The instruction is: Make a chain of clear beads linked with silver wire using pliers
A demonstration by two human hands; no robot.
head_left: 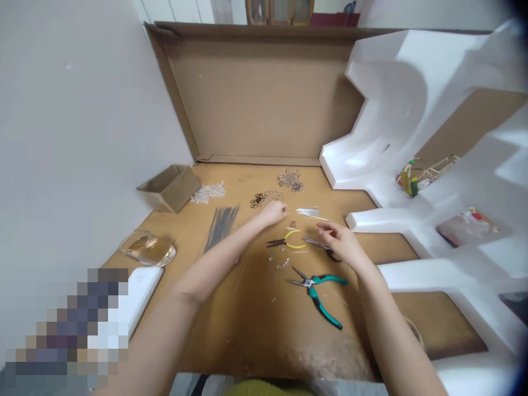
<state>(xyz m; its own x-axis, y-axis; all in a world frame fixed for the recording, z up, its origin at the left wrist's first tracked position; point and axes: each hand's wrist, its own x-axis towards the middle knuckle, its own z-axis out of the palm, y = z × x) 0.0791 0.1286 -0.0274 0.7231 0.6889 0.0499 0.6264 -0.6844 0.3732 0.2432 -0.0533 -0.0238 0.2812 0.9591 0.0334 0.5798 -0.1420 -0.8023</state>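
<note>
My left hand [274, 212] reaches forward over the cardboard work surface [247, 324], fingers curled in a pinch beside a small pile of dark rings [259, 200]; what it pinches is too small to name. My right hand [340, 241] hovers with fingers pinched on a thin clear wire [310, 212] that runs toward the left hand. Just below it lie scissors with dark handles [319, 246]. Yellow-handled pliers [286, 241] lie between the hands. Teal-handled pliers [317, 290] lie nearer to me. Tiny beads [282, 264] are scattered by the pliers.
A bundle of thin dark wires [220, 224], a heap of clear beads [208, 192], a small cardboard box [170, 187] and a clear bag [147, 247] sit at left. More beads [291, 180] lie further back. White foam packing [433, 165] fills the right side.
</note>
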